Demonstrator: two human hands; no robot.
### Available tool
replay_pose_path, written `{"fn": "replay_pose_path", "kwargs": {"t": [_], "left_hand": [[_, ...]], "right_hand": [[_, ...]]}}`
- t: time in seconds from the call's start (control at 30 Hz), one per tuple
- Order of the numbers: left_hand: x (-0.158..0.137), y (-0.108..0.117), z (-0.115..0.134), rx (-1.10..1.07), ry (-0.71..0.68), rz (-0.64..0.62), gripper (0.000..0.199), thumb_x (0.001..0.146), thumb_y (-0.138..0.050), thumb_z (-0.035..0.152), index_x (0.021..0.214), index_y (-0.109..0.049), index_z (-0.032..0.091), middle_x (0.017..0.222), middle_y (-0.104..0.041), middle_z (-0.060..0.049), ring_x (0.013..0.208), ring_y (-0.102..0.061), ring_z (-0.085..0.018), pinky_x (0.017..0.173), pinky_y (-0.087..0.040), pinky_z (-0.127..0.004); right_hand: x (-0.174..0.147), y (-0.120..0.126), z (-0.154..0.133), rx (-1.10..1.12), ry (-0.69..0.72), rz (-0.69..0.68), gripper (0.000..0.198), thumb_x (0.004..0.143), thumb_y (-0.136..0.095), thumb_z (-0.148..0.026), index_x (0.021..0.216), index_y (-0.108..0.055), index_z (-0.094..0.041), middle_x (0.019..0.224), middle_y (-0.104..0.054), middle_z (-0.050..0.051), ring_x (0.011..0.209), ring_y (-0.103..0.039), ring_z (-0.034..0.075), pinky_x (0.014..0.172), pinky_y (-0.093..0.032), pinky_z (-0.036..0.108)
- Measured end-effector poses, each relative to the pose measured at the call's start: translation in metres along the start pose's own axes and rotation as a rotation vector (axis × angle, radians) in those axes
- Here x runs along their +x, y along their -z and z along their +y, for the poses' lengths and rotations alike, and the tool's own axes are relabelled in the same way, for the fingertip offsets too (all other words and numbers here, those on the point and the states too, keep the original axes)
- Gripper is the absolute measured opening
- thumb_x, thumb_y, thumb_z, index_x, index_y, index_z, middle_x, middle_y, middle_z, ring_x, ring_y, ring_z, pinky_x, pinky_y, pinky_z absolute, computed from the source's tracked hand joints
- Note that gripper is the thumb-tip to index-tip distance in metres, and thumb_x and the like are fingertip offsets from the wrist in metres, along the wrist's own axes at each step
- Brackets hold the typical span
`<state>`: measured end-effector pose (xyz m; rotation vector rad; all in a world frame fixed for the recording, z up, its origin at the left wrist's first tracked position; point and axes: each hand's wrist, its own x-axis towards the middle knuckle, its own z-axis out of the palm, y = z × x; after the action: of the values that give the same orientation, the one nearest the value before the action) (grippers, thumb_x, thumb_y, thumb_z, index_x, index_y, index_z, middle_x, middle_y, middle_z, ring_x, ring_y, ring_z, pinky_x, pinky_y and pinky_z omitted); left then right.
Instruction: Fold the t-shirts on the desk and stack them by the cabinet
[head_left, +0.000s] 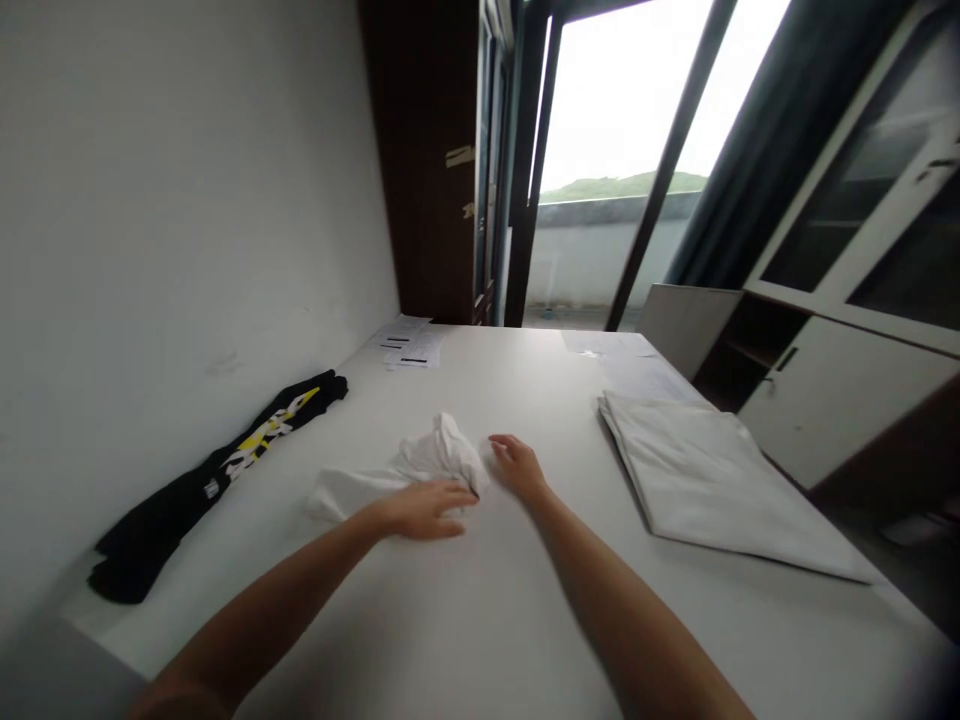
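Note:
A crumpled white cloth [439, 450] lies bunched on the white table, with a flatter part stretching to the left. My left hand [431, 510] rests at its near edge, palm down, fingers extended and apart from the thumb. Just right of the cloth is my right hand [516, 464], its fingers stretched forward and slightly bent, with nothing visible in them. Whether the right fingertips touch the cloth's edge I cannot tell.
Along the wall at left lies a folded black garment [217, 470] with a yellow and white print. A folded white fabric [720, 480] sits at the right. Paper sheets [411, 345] lie at the far left of the table [495, 620], and more papers [611, 346] at the far right.

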<state>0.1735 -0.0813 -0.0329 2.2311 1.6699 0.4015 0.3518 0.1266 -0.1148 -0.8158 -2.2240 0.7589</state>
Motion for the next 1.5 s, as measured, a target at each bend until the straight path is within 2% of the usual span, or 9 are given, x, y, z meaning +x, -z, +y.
{"fn": "replay_pose_path", "kwargs": {"t": [0.33,0.5,0.63,0.77,0.9,0.97,1.17,1.37,1.5], "left_hand": [[-0.053,-0.015,-0.030,0.264,0.307,0.083,0.051,0.091,-0.061,0.032,0.141,-0.058,0.024,0.149,-0.054,-0.015,0.139,-0.047,-0.035,0.115,-0.035,-0.052],[-0.074,-0.022,0.011,0.286,0.374,-0.016,0.052,0.093,-0.056,0.033,0.144,-0.055,0.023,0.147,-0.053,-0.017,0.137,-0.048,-0.038,0.111,-0.040,-0.051],[-0.071,-0.004,0.051,-0.006,0.185,-0.218,0.044,0.093,-0.060,0.042,0.136,-0.061,0.031,0.133,-0.063,-0.011,0.120,-0.061,-0.032,0.101,-0.048,-0.044],[-0.036,-0.008,0.041,-0.592,0.006,-0.542,0.041,0.095,-0.060,0.049,0.130,-0.068,0.029,0.108,-0.072,-0.006,0.089,-0.068,-0.021,0.077,-0.054,-0.031],[0.033,-0.035,-0.015,-1.035,0.383,0.146,0.042,0.078,-0.079,0.047,0.106,-0.073,0.017,0.089,-0.069,-0.007,0.074,-0.063,-0.016,0.064,-0.049,-0.026],[0.068,-0.044,-0.040,-1.096,0.440,0.301,0.052,0.076,-0.079,0.047,0.118,-0.066,0.018,0.097,-0.068,-0.008,0.079,-0.063,-0.016,0.067,-0.050,-0.026],[0.126,-0.053,-0.057,-1.317,0.307,0.428,0.068,0.075,-0.081,0.046,0.131,-0.056,0.019,0.109,-0.069,-0.010,0.092,-0.066,-0.021,0.082,-0.051,-0.033],[0.119,-0.056,-0.055,-1.472,0.135,0.433,0.046,0.069,-0.085,0.031,0.109,-0.068,0.016,0.103,-0.073,-0.007,0.095,-0.065,-0.022,0.090,-0.047,-0.032],[0.110,-0.056,-0.058,-1.501,0.103,0.425,0.025,0.067,-0.081,0.019,0.088,-0.068,0.016,0.087,-0.070,-0.002,0.085,-0.063,-0.017,0.082,-0.045,-0.027]], "right_hand": [[-0.005,-0.005,-0.007,-0.260,-0.009,-0.005,0.024,0.098,-0.059,-0.037,0.117,-0.069,-0.027,0.129,-0.062,0.009,0.124,-0.054,0.023,0.105,-0.044,0.035],[0.001,0.002,-0.002,-0.263,-0.132,0.109,0.018,0.100,-0.052,-0.034,0.098,-0.068,-0.026,0.097,-0.067,0.006,0.095,-0.061,0.021,0.085,-0.046,0.029],[0.006,0.014,0.014,-0.085,-0.281,0.262,0.024,0.099,-0.047,-0.042,0.096,-0.066,-0.027,0.083,-0.069,0.002,0.078,-0.062,0.020,0.075,-0.044,0.029],[0.011,0.021,0.029,0.238,-0.329,0.412,0.032,0.093,-0.049,-0.055,0.090,-0.061,-0.025,0.079,-0.067,0.001,0.075,-0.061,0.020,0.071,-0.047,0.029],[0.015,0.016,0.030,0.779,-0.310,0.352,0.042,0.079,-0.064,-0.065,0.083,-0.056,-0.024,0.070,-0.060,-0.003,0.066,-0.058,0.016,0.062,-0.047,0.026],[0.016,0.013,0.024,0.975,-0.305,0.301,0.043,0.074,-0.073,-0.062,0.081,-0.057,-0.023,0.069,-0.058,-0.004,0.063,-0.057,0.014,0.059,-0.046,0.025],[0.010,0.017,0.006,1.232,-0.312,0.121,0.037,0.074,-0.081,-0.052,0.082,-0.060,-0.024,0.073,-0.062,-0.004,0.066,-0.057,0.014,0.062,-0.048,0.025],[0.007,0.032,-0.005,1.344,-0.262,-0.097,0.029,0.079,-0.076,-0.047,0.076,-0.058,-0.023,0.123,-0.067,0.001,0.091,-0.064,0.021,0.075,-0.053,0.033],[0.007,0.031,-0.009,1.317,-0.301,-0.212,0.020,0.080,-0.072,-0.042,0.083,-0.063,-0.024,0.122,-0.067,0.001,0.092,-0.064,0.020,0.074,-0.052,0.032]]}}
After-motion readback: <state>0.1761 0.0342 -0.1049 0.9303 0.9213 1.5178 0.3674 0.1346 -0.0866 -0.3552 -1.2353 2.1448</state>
